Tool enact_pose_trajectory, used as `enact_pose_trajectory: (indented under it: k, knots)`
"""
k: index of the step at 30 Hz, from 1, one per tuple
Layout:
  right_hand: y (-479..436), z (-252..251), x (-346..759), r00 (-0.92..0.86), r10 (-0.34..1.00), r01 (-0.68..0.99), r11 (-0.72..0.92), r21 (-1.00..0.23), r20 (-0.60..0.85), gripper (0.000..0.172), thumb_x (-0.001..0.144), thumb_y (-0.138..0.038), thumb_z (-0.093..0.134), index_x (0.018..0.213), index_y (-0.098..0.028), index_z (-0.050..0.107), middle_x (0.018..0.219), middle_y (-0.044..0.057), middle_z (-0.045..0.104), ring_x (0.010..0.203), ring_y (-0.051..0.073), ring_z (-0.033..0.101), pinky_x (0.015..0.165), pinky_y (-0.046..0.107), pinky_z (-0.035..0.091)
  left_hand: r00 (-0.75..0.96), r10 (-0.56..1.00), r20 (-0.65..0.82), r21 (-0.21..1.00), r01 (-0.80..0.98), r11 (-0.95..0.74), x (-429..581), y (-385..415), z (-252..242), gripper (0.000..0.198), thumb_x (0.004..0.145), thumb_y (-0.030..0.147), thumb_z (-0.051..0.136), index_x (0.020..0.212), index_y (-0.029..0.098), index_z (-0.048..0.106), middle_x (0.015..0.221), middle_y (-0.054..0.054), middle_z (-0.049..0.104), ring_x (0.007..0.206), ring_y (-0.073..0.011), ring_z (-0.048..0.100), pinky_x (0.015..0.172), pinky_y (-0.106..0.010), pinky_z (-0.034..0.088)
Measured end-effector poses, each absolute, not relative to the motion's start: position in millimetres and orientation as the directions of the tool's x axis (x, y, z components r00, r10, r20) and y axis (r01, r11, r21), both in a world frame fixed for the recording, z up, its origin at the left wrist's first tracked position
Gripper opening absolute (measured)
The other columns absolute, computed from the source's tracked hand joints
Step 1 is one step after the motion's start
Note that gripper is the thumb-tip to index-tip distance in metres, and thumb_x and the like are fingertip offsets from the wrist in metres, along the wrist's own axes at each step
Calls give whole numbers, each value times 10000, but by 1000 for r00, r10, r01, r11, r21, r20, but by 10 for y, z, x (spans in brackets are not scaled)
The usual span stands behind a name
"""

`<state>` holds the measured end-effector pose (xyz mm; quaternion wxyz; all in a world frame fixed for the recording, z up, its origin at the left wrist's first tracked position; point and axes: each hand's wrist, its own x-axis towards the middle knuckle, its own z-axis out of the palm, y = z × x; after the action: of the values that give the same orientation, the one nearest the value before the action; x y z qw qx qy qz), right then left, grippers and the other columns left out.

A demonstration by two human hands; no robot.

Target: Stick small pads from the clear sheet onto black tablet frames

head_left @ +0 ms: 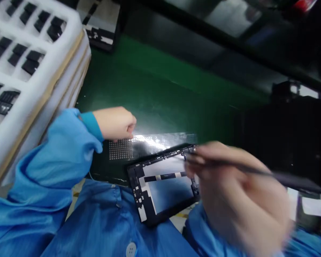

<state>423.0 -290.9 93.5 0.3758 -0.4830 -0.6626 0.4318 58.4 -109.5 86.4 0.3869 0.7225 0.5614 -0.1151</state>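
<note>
My left hand (115, 123), in a blue sleeve, is curled closed at the left end of a shiny perforated strip (149, 144) lying on the green mat (155, 85). Whether it pinches the strip is hidden. My right hand (240, 192), blurred by motion, grips a thin dark tool (270, 175) whose tip points toward the upper edge of a black tablet frame (163, 185). The frame lies tilted at the mat's near edge, over my blue coat.
Stacked white foam trays (29, 71) holding several small black parts stand at the left. A dark block (283, 135) sits to the right of the mat. More dark parts (101, 34) lie at the back.
</note>
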Motion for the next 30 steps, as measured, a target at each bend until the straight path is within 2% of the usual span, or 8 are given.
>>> enact_pose_trajectory:
  k: [2, 5, 10, 16, 21, 24, 27, 30]
  knots:
    - [-2087, 862, 3486, -303, 953, 261, 91, -961, 8, 288, 1031, -348, 800, 1319, -343, 784, 1242, 56, 808, 1086, 255, 818, 932, 441, 729, 335, 734, -591, 434, 899, -61, 516, -991, 917, 143, 926, 267, 781, 815, 181, 755, 550, 59, 593, 620, -137, 619, 879, -304, 527]
    - [-1274, 620, 2784, -478, 878, 218, 86, -972, -29, 158, 987, -326, 861, 1111, -242, 812, 1135, 28, 829, 1067, 192, 815, 951, 336, 692, 350, 736, -579, 447, 892, -73, 433, -923, 852, 123, 886, 267, 783, 809, 176, 755, 522, 82, 583, 585, -114, 603, 904, -293, 514]
    - [-1204, 407, 2747, -630, 770, 296, 119, -948, -100, 191, 1046, -365, 782, 1166, -218, 763, 1142, 32, 843, 1066, 188, 817, 987, 339, 675, 384, 717, -582, 439, 890, -120, 455, -994, 688, 171, 817, 330, 805, 804, 163, 773, 571, 91, 559, 661, -93, 614, 1031, -321, 540]
    - [-1243, 443, 2799, -637, 761, 308, 110, -945, -119, 131, 1039, -311, 780, 1148, -237, 773, 1094, 9, 830, 1056, 197, 815, 949, 324, 674, 351, 719, -600, 343, 925, -166, 503, -1011, 697, 281, 917, 415, 777, 925, 138, 818, 668, 86, 553, 920, -178, 768, 1177, -455, 536]
    - [-1220, 432, 2789, -644, 754, 321, 114, -940, -129, 151, 1038, -359, 795, 1151, -258, 784, 1110, -3, 831, 1083, 223, 824, 984, 361, 691, 334, 738, -586, 331, 930, -159, 508, -1027, 690, 262, 869, 431, 873, 890, 174, 826, 676, 64, 598, 948, -222, 781, 1197, -487, 561]
    - [-1158, 421, 2786, -661, 740, 333, 139, -933, -125, 131, 1048, -364, 788, 1136, -267, 790, 1124, -6, 839, 1109, 227, 825, 1040, 388, 693, 325, 737, -593, 319, 935, -155, 524, -1042, 692, 279, 886, 428, 855, 928, 154, 830, 694, 73, 604, 984, -224, 791, 1198, -520, 561]
    - [-1154, 513, 2835, -658, 734, 301, 56, -952, -165, 136, 1024, -377, 830, 1097, -269, 794, 1102, -6, 850, 1066, 202, 829, 1059, 389, 702, 332, 724, -605, 316, 935, -164, 554, -1049, 703, 363, 925, 442, 755, 981, 89, 823, 703, 83, 598, 1039, -225, 800, 1169, -579, 559]
    - [-1457, 707, 2960, -486, 855, 205, -91, -974, -182, 109, 1020, -338, 839, 1097, -270, 802, 1071, 4, 851, 965, 188, 828, 935, 370, 733, 341, 721, -603, 316, 932, -177, 570, -1047, 717, 388, 926, 432, 721, 988, 61, 816, 695, 88, 609, 1053, -230, 803, 1122, -607, 572]
